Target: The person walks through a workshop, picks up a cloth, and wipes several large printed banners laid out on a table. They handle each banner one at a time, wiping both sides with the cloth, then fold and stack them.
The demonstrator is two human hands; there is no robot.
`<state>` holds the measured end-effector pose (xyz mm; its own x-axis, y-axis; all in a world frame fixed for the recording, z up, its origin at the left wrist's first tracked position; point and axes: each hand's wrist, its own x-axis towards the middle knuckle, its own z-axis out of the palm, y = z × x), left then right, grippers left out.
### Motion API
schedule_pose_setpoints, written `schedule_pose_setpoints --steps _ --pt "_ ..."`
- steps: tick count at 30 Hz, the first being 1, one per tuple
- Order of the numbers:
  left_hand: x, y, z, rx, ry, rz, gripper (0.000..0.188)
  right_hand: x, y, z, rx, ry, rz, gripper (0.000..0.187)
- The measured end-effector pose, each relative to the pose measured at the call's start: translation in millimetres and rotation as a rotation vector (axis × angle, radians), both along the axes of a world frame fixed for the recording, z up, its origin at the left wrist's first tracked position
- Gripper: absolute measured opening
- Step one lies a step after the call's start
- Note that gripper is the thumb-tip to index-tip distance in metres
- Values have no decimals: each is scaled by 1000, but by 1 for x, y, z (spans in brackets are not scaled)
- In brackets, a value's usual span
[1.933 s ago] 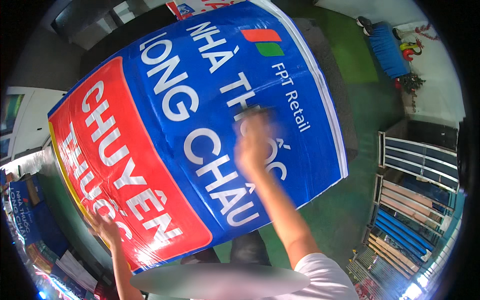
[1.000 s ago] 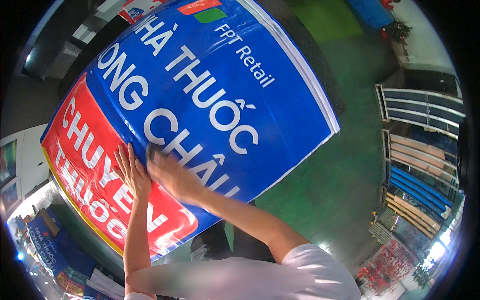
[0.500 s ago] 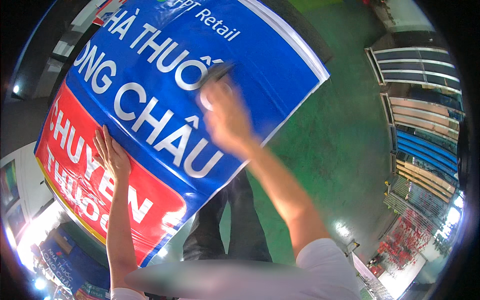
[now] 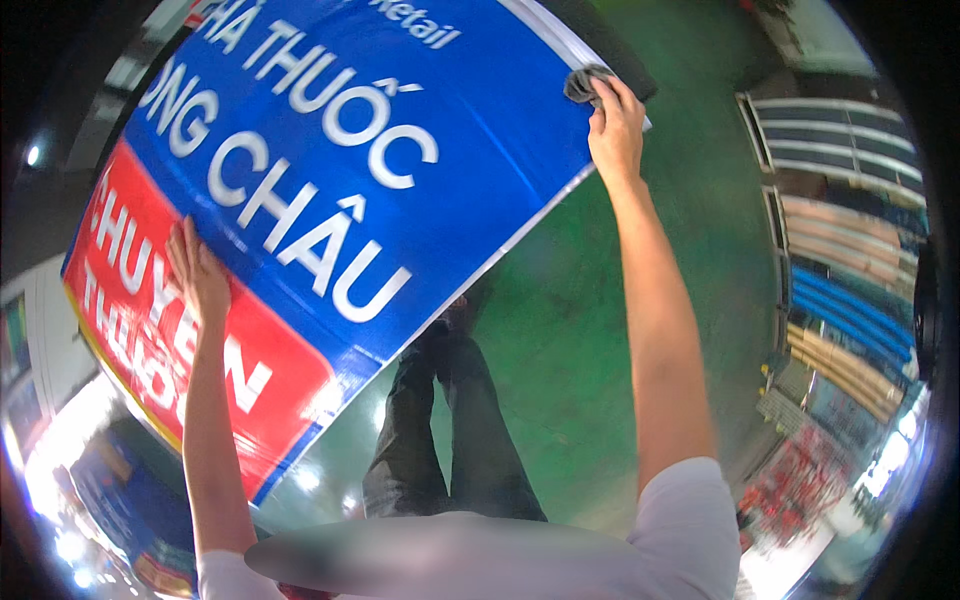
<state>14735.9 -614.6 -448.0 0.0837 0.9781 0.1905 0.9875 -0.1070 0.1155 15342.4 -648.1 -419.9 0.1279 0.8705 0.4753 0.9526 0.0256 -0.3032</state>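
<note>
A large blue printed sign sheet [image 4: 490,150] with white lettering spreads out in front of me. Its near left part is a red panel [image 4: 290,375], also lettered in white. My left hand [image 4: 200,272] lies flat on that red panel near the blue border, fingers stretched out. At the sheet's far right corner, my right hand [image 4: 617,135] grips a crumpled dark grey cloth [image 4: 582,84]. The cloth rests against the pale edge there. A faint crease runs across the blue area to the left of my right arm.
Green floor [image 4: 560,370] shows beyond the sheet's right edge, around my legs. Racks with long panels [image 4: 845,235] line the right side, some of them blue. A red-speckled pile [image 4: 800,480] sits at the lower right. Bright lights glare at the lower left.
My right hand has swept with the cloth from the middle of the lettering to the far right corner. My left hand stays on the red panel.
</note>
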Motion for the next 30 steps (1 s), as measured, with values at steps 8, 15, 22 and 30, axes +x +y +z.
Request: schedule_pose_setpoints --steps 8,15,22,30 --pt "-34 -130 43 194 -495 317 49 -373 -125 38 -249 641 1025 43" --pt "-52 -289 30 -132 14 620 51 -414 -78 -12 -217 158 1146 51" --pt "-51 -289 25 -69 31 645 51 -400 13 13 -183 29 605 44" --pt "-51 -286 29 -73 -30 631 52 -356 -183 13 -276 102 1096 36"
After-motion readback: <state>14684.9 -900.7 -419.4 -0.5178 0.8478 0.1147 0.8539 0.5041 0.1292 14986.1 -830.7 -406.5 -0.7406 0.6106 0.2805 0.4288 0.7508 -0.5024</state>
